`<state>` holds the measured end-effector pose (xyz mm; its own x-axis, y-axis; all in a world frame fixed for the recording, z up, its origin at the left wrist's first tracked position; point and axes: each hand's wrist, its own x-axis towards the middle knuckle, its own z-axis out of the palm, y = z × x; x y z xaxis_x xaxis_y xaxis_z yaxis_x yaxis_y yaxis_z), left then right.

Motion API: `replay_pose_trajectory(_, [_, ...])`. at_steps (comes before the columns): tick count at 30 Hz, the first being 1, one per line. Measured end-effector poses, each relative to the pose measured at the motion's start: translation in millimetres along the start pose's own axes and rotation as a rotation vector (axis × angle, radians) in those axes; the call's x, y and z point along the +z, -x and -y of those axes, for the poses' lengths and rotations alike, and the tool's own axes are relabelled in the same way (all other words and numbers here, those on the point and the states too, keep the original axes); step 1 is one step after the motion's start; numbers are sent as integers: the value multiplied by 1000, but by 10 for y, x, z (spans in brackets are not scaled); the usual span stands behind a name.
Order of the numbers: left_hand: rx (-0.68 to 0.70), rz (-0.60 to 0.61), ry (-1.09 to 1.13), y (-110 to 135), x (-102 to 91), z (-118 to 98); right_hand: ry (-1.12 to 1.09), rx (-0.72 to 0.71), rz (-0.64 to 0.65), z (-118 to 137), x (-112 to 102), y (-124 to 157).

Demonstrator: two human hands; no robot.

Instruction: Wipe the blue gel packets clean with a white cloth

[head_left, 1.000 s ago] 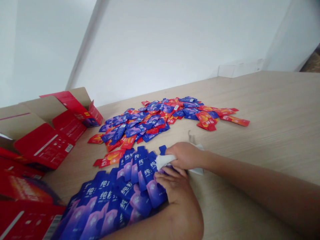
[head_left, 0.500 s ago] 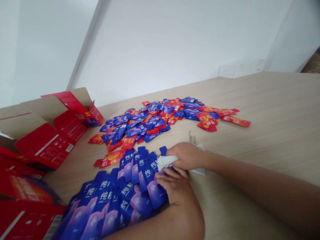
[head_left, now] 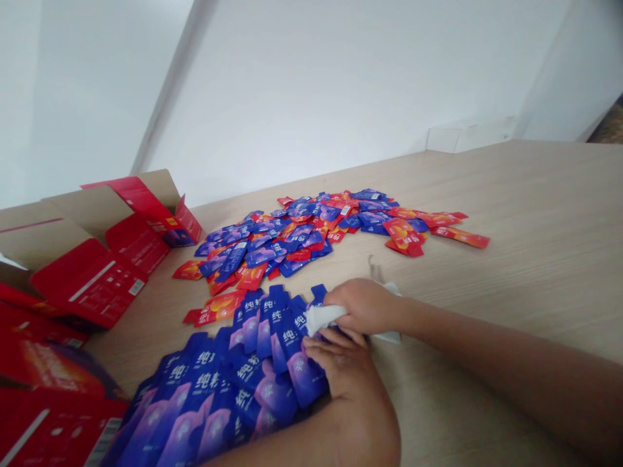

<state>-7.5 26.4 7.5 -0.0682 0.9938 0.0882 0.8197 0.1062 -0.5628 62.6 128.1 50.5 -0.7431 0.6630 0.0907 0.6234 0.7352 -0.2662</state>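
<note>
My right hand (head_left: pixel 363 306) grips a crumpled white cloth (head_left: pixel 325 319), whose other end shows below the wrist. The cloth lies against the upper end of a fanned row of blue-purple sachets (head_left: pixel 243 383) with Chinese print. My left hand (head_left: pixel 338 366) presses down on these sachets just below the cloth, its fingers close together. A red-and-orange sachet (head_left: pixel 217 307) lies beside the row's upper left end. Farther off, a loose pile of mixed blue and red sachets (head_left: pixel 292 240) spreads across the table.
A light wood table (head_left: pixel 511 305) runs back to white walls (head_left: pixel 316 84). An opened cardboard carton with a red-printed interior (head_left: pixel 87 275) stands at the left, with red printed cartons (head_left: pixel 48 421) at the lower left. A white skirting piece (head_left: pixel 467 137) sits at the far corner.
The white cloth has shifted slightly to the right against the sachets under my right hand. My left hand stays on the sachets, and the view has drifted a little.
</note>
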Motion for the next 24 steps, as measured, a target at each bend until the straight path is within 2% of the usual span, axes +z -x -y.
replay_pose_trajectory(4, [-11, -6, 99, 12, -50, 30, 22, 65, 33, -89, 12, -39])
replay_pose_trajectory(8, [-11, -4, 71, 19, -70, 40, 40, 102, 2, -188, -55, -22])
replay_pose_trajectory(12, [8, 5, 64, 12, -54, 30, -38, -19, -71, -92, -92, 6])
replay_pose_trajectory(14, [19, 11, 71, 14, -62, 38, -68, -71, -48, -35, -69, -3])
replay_pose_trajectory(19, [32, -6, 35, 19, -137, 98, -31, 14, 69, -64, 6, -54])
replay_pose_trajectory(24, [9, 72, 72, -40, -100, 71, 54, 82, 10, -112, -48, -25])
